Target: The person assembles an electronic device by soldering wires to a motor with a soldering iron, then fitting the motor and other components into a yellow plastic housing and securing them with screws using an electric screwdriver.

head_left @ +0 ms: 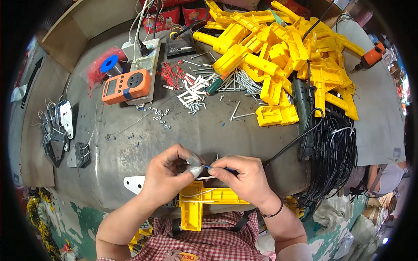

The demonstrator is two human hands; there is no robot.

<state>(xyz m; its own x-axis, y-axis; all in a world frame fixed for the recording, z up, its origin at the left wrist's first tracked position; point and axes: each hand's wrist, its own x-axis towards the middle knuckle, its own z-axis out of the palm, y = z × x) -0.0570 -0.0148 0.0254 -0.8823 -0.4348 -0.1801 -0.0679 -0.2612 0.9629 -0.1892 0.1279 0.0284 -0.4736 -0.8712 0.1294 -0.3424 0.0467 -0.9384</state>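
Near the table's front edge, my left hand [172, 167] and my right hand [244, 176] nearly meet. A thin blue wire [207, 167] runs between their fingertips, and both hands pinch it. Its ends are hidden by the fingers. Something pale covers the fingertips of my left hand. A black cable [278, 152] reaches my right hand from the right. Below the hands lies a yellow plastic housing [191, 214], with white wires [200, 194] across it. Left of it, a white plate with holes [134, 184] is partly hidden under my left wrist.
Yellow housings [278, 115] are heaped at the back right beside coiled black cables [328, 161]. Screws [246, 82], nuts [161, 115] and a green-handled screwdriver [214, 87] lie mid-table. An orange meter [126, 87], solder spool [112, 65] and wired metal plates [65, 117] stand left.
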